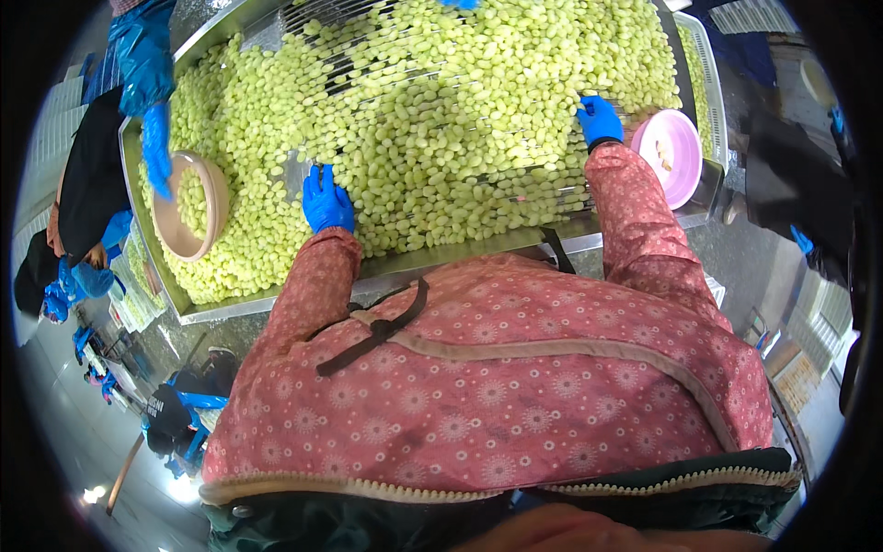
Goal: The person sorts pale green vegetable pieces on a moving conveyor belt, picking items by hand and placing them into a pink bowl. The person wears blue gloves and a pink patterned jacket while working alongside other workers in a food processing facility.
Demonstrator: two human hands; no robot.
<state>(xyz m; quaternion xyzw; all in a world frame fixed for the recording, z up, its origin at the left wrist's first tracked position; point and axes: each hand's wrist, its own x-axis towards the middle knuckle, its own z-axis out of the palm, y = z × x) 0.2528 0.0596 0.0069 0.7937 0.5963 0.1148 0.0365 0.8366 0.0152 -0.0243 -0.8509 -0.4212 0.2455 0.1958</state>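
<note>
Loose green grapes [428, 138] cover a metal sorting table with a slatted bed [338, 65]. My left hand [327, 200], in a blue glove, rests palm down among the grapes near the front edge, fingers a little apart, beside a small bare metal patch. On the right, my right hand [600, 121], also blue-gloved, touches grapes with its fingers curled; whether it pinches one is hidden. Just right of that wrist stands a pink plastic bowl [679, 159] with a few brownish pieces inside. A beige plastic bowl [219, 200] holding grapes sits tilted at the table's left end.
A co-worker's blue-gloved hand [157, 155] reaches over the beige bowl. Another blue glove [461, 3] shows at the top edge. The table's raised metal rim [455, 259] runs before me. A white crate [714, 103] with grapes stands beyond the right end. Several people work at the left.
</note>
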